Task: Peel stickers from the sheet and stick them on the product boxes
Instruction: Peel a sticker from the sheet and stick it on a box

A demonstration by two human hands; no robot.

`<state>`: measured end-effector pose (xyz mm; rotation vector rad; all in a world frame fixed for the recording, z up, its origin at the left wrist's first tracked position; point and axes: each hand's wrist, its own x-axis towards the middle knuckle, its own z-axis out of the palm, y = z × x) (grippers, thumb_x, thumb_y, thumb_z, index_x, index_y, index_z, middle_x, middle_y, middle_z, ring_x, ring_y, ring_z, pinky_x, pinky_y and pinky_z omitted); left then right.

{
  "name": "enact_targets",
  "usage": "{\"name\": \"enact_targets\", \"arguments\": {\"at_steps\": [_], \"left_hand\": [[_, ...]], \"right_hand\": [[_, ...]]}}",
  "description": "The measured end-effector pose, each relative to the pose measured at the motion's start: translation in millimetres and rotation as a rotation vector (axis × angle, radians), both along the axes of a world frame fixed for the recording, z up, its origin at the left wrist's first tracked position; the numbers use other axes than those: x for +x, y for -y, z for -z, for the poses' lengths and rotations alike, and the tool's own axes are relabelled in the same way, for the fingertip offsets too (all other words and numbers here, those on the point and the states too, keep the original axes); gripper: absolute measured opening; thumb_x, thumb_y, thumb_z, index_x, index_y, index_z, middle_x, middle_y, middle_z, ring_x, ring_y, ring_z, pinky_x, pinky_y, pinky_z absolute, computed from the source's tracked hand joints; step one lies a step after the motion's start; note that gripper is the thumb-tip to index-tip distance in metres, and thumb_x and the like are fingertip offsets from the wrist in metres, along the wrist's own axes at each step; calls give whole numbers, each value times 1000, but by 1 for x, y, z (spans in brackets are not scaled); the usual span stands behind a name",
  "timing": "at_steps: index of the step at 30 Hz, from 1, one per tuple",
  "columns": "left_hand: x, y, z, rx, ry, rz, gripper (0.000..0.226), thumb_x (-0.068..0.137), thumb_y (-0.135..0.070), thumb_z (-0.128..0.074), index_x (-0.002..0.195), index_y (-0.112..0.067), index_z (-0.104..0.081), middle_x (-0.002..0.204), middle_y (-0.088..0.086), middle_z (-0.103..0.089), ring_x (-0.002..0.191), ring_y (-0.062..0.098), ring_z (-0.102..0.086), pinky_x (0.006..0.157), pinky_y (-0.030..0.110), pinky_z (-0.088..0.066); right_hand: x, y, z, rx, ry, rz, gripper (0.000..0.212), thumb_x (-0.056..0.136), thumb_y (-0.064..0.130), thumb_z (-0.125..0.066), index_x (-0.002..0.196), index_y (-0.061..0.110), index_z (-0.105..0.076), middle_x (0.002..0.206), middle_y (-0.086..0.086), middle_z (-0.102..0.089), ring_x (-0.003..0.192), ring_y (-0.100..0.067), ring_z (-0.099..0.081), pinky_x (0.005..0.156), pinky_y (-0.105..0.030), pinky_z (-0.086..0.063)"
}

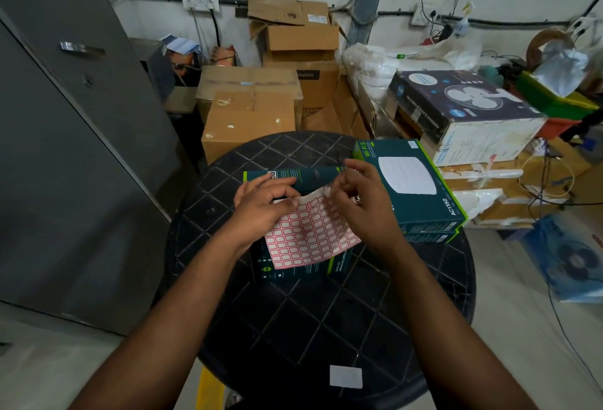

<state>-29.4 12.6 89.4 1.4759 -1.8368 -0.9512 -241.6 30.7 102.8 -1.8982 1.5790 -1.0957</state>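
We are gripping the red-gridded white sticker sheet (310, 233) over the dark teal product boxes (414, 187) with our left hand (261, 204) while our right hand (362, 201) is pinching its top edge, risking tearing a sticker.

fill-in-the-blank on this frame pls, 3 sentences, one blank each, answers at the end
1. The left hand holds the sticker sheet, whose labels have ____ borders.
2. The right hand picks at the sheet's ____ edge.
3. The teal product boxes rest on a round ____ table.

Missing words: red; top; black
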Motion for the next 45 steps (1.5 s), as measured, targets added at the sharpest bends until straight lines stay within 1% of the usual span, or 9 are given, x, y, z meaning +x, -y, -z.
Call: {"name": "enact_targets", "arguments": {"at_steps": [5, 8, 11, 15, 20, 26, 32, 36, 45], "left_hand": [[-2, 3, 3, -6, 15, -4, 12, 95, -35, -65, 90, -46, -67, 134, -34, -47, 147, 8, -21, 116, 37, 1], [-8, -3, 7, -101, 87, -45, 23, 93, -47, -61, 116, -50, -60, 125, -42, -43, 137, 3, -23, 115, 38, -5], [-13, -9, 19, -295, 265, -67, 55, 92, -60, -51, 143, -45, -40, 139, -27, -51, 142, 11, -29, 119, 43, -7], [-20, -14, 37, -410, 583, -19, 65, 90, -71, -40, 147, -40, -41, 150, -12, -43, 146, 27, -29, 119, 57, -12], [-22, -16, 42, -437, 635, -41, 70, 87, -74, -41, 148, -39, -41, 150, -9, -40, 146, 30, -28, 118, 59, -13], [-22, -13, 38, -438, 644, -50, 75, 83, -73, -46, 148, -37, -41, 150, -7, -41, 145, 31, -29, 117, 60, -14], [-21, -9, 35, -435, 633, -50, 74, 80, -66, -55, 148, -38, -42, 148, -9, -45, 144, 28, -32, 116, 59, -17], [-15, -7, 31, -456, 615, -54, 65, 84, -60, -55, 145, -44, -44, 146, -15, -49, 141, 24, -36, 111, 50, -22], [-7, -19, 41, -533, 191, -235, 35, 84, -21, -81, 115, -34, -74, 119, -19, -70, 124, 10, -58, 96, 31, -27]], "right_hand": [[-26, 4, 8, 306, 212, -69, 18, 95, 23, -59, 86, 10, -65, 85, -10, -69, 76, -20, -68, 73, -44, -56], [-41, 2, 22, 402, 351, -53, 19, 99, 15, -56, 92, -1, -65, 77, -16, -64, 68, -22, -62, 67, -39, -57], [-68, -3, 45, 614, 454, 2, 18, 101, 9, -54, 99, -7, -64, 79, -13, -62, 66, -17, -62, 61, -27, -57], [-111, -11, 101, 907, 529, 232, 10, 95, 3, -55, 88, 3, -61, 83, -13, -66, 70, -22, -66, 64, -31, -62], [-149, -21, 171, 1052, 531, 469, 8, 93, 6, -55, 96, 0, -58, 96, -21, -68, 80, -32, -70, 67, -38, -63], [-156, -23, 206, 932, 558, 583, 6, 93, 19, -60, 88, 16, -59, 98, -10, -63, 88, -27, -64, 90, -50, -59], [-155, -29, 193, 913, 350, 550, 12, 92, 20, -64, 86, 11, -69, 87, -14, -70, 78, -25, -65, 78, -43, -58], [-145, -29, 147, 779, 422, 435, 19, 94, 15, -61, 75, 14, -66, 68, -7, -60, 54, -15, -52, 49, -27, -44], [-36, -24, -14, 121, 164, -148, 19, 103, 20, -55, 86, 15, -59, 66, -5, -56, 58, -12, -51, 57, -22, -42]]}}
